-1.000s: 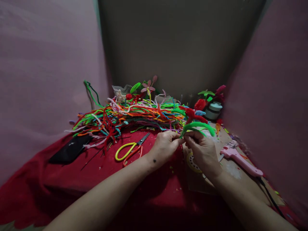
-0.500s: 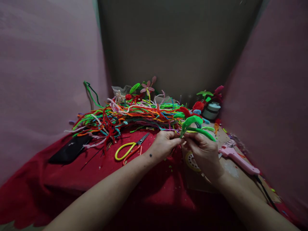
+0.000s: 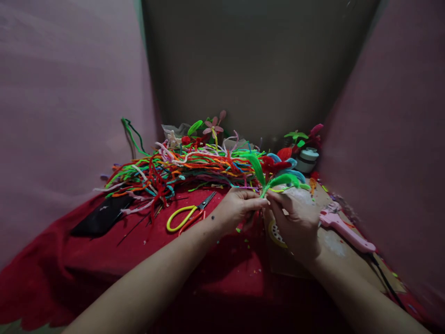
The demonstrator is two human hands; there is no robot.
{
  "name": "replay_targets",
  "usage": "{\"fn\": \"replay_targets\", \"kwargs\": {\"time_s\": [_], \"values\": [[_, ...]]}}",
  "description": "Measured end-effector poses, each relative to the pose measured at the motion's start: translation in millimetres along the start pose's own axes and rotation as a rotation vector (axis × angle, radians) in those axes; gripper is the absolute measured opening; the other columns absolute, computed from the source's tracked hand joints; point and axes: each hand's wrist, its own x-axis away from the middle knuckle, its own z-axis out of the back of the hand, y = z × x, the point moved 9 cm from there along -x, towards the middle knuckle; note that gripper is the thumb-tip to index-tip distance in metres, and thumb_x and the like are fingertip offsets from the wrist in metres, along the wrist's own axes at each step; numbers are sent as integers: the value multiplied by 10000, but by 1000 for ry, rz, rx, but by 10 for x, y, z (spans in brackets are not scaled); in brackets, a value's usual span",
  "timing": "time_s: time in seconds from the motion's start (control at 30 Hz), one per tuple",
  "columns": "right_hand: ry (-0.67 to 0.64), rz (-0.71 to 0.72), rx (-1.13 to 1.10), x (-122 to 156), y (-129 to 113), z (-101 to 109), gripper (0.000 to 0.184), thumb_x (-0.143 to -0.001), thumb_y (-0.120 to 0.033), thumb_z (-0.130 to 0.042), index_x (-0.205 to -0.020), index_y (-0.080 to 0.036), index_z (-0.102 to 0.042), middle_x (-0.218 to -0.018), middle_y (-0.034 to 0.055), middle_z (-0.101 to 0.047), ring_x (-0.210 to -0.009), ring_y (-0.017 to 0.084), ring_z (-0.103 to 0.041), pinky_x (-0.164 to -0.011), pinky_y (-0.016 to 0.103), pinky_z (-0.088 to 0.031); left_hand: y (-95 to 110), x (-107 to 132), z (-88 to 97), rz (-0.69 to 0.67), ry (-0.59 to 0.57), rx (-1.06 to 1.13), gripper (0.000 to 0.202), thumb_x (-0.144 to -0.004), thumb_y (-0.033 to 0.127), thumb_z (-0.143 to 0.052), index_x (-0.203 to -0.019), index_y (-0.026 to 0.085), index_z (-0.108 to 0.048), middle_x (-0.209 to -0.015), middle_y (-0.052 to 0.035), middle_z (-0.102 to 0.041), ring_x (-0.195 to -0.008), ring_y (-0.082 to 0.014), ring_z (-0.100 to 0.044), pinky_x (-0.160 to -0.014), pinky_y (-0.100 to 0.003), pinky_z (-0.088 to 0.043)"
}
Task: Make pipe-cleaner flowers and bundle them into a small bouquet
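Pile of coloured pipe cleaners [image 3: 187, 167] at back left of red cloth [image 3: 86, 269]; yellow-handled scissors [image 3: 189, 215] just in front. Left hand [image 3: 236, 209] and right hand [image 3: 295, 225], fingertips meeting, both pinching green pipe-cleaner stem [image 3: 283, 180] at centre. Pink glue gun [image 3: 344, 230] lying far right.

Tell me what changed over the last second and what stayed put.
The green pipe-cleaner piece was turned: its leaves, which arched right over the right hand, now fan upward, one leaning left. The left hand and right hand still pinch its stem. Scissors, glue gun and pipe-cleaner pile stayed put.
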Motion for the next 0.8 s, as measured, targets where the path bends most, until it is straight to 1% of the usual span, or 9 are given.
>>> {"fn": "replay_targets", "kwargs": {"time_s": [0.07,0.17,0.3,0.37,0.47,0.53,0.63,0.73,0.8], "values": [[-19,88,120,-11,-64,-3,143,-849,-172,-527,-917,-199,-650,-773,52,-704,-685,172,-647,-675,299,-482,-33,-4,-32,15,-34,48,301,-714,383,-642,-594,119,-558,-393,57,-442,-303,-39,-346,-322,-174,-226],[-44,211,171,-16,-97,-14,154,-844,-154,-525,-924,-173,-655,-784,77,-700,-696,178,-641,-642,290,-478,-85,-6,-95,51,-107,150,288,-704,376,-659,-610,125,-554,-385,61,-445,-274,-51,-356,-288,-178,-250],[-107,378,149,33,-73,-58,257,-854,-135,-497,-1069,-182,-630,-901,96,-701,-806,192,-645,-682,298,-498,-103,14,-131,100,-174,285,252,-708,346,-669,-668,120,-564,-399,77,-421,-261,-41,-322,-266,-176,-293],[-147,430,136,86,-53,-97,348,-863,-125,-464,-1191,-176,-567,-1023,124,-678,-908,218,-633,-740,328,-505,-75,30,-152,107,-223,355,246,-709,339,-674,-695,114,-573,-394,90,-379,-267,-31,-294,-267,-166,-307],[-248,416,205,176,-20,-229,533,-861,-94,-402,-1388,-145,-339,-1186,174,-599,-980,250,-607,-777,375,-504,-25,43,-159,104,-270,451,235,-703,317,-685,-718,111,-575,-394,100,-345,-284,-22,-259,-268,-154,-326],[-305,373,288,223,-17,-319,630,-846,-67,-372,-1443,-117,-181,-1145,188,-611,-891,250,-621,-728,382,-512,-7,38,-139,95,-266,488,227,-705,303,-683,-727,103,-577,-411,93,-364,-295,-16,-248,-268,-150,-338],[-329,350,386,247,-68,-393,722,-819,-34,-350,-1455,-75,-11,-1039,190,-642,-782,250,-618,-664,383,-512,7,33,-126,83,-264,533,212,-709,281,-674,-743,96,-578,-457,81,-391,-311,-9,-226,-260,-144,-332],[-347,358,418,246,-78,-446,769,-809,-24,-349,-1439,-46,92,-998,195,-648,-797,263,-616,-676,392,-508,39,50,-136,59,-276,536,203,-708,276,-673,-733,97,-578,-480,76,-387,-322,-4,-198,-255,-141,-320],[-359,312,409,241,-9,-457,782,-807,-51,-376,-1431,-12,94,-975,211,-648,-764,272,-618,-629,391,-507,78,77,-150,35,-294,508,218,-705,297,-678,-718,103,-579,-449,83,-354,-318,-10,-215,-262,-145,-323]]}}
